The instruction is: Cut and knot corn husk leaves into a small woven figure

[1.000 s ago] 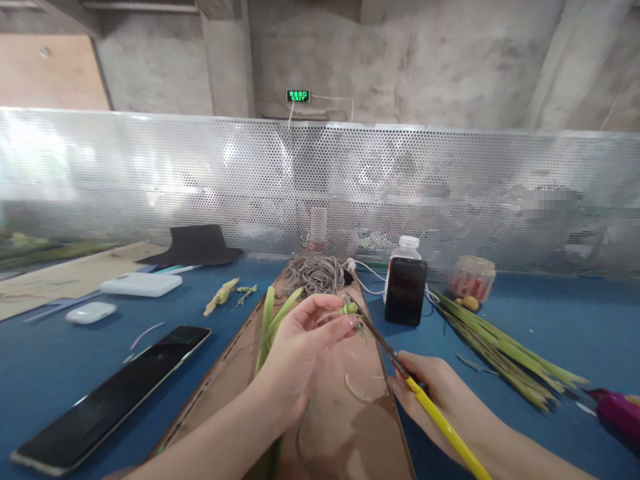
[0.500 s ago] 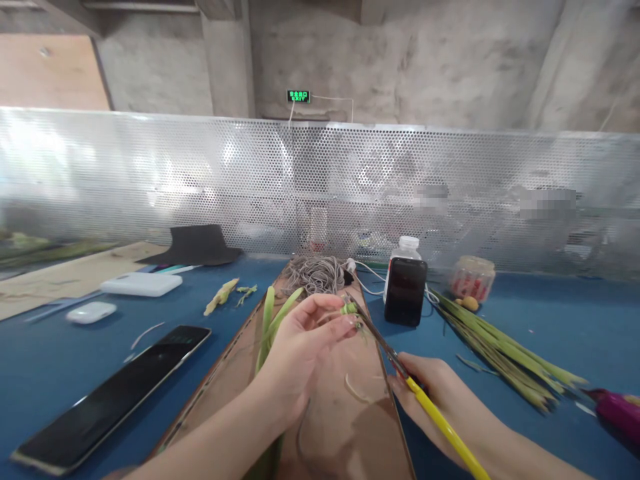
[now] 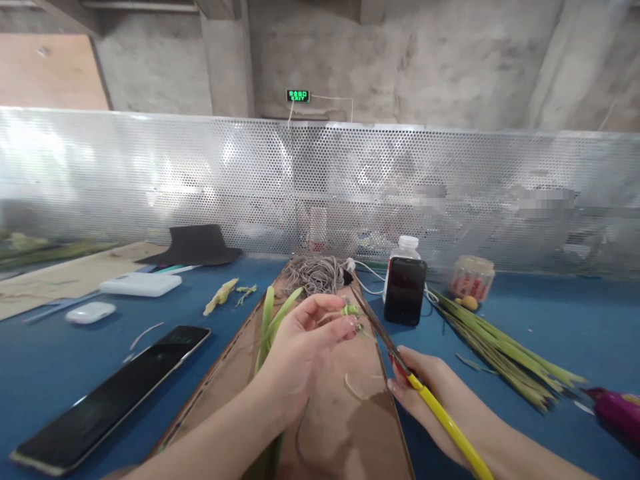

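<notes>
While the left hand [image 3: 300,350] pinches a small pale-green leaf knot [image 3: 349,310], the right hand [image 3: 437,381] grips yellow-handled scissors [image 3: 423,395].

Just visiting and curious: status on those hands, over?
Left hand pinching green leaf knot. Right hand gripping yellow-handled scissors, blades at knot. Propped phone close behind.

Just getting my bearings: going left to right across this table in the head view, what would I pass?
White earbud case → yellowish plant scrap → left hand pinching a small green piece → upright black phone → bundle of green stalks → magenta object. The right hand, gripping scissors, overlaps the phone and stalks, so left out.
</notes>
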Action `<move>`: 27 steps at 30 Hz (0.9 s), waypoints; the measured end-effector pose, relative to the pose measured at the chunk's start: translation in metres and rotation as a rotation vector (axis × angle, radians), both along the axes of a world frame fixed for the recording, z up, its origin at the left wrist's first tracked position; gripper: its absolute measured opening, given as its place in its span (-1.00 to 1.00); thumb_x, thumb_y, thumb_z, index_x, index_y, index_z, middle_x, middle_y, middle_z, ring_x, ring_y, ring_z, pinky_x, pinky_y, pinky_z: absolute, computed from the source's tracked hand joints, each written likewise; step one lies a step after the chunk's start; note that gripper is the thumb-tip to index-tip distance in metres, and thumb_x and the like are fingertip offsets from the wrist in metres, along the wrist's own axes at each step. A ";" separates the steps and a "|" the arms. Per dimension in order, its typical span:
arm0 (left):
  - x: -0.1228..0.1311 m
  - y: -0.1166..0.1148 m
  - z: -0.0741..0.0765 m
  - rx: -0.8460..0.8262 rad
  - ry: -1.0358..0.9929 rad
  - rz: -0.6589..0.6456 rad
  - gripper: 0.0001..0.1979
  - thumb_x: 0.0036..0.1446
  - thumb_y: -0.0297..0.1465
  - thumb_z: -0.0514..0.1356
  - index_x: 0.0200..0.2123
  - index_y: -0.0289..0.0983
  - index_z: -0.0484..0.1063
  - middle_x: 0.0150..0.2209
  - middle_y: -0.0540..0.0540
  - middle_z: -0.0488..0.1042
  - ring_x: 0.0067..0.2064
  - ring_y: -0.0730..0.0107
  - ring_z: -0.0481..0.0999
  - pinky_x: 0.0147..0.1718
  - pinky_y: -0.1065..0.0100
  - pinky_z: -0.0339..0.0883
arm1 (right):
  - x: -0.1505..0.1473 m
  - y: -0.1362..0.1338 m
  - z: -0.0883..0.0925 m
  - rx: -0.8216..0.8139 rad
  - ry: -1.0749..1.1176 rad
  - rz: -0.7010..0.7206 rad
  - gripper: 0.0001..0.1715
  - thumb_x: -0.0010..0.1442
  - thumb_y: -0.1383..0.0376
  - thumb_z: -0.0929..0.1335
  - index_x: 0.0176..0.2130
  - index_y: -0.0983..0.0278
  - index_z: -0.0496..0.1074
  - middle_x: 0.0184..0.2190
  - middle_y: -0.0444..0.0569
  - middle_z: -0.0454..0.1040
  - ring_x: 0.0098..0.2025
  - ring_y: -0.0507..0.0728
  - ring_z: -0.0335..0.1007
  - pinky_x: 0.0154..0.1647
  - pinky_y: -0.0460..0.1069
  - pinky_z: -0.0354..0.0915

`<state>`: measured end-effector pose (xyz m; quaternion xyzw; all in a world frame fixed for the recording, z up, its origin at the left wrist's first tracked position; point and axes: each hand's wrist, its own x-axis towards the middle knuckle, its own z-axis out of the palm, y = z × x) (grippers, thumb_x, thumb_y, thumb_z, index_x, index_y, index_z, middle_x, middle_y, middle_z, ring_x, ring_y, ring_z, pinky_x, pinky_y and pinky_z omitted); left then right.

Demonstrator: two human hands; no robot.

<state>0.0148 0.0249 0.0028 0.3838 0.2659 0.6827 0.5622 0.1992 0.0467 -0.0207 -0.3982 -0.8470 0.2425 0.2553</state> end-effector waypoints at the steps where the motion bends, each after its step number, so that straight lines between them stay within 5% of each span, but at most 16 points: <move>1: 0.000 0.000 0.000 0.009 0.013 -0.007 -0.81 -0.16 -0.55 0.29 -0.42 -0.29 0.36 -0.46 0.04 0.41 -0.39 0.56 0.41 -0.32 0.49 0.28 | 0.000 0.000 0.000 -0.003 0.004 0.011 -0.74 0.14 0.19 0.16 -0.52 0.27 0.11 -0.61 -0.20 0.09 -0.57 -0.02 -0.05 -0.57 -0.12 0.04; 27: 0.002 -0.002 0.001 0.039 0.080 0.021 -0.80 -0.20 -0.51 0.31 -0.44 -0.27 0.38 -0.46 0.05 0.43 -0.40 0.56 0.39 -0.33 0.46 0.26 | 0.001 0.001 0.002 -0.045 0.016 0.079 -0.74 0.14 0.18 0.17 -0.50 0.26 0.11 -0.60 -0.18 0.13 -0.56 -0.01 0.01 -0.55 -0.11 0.07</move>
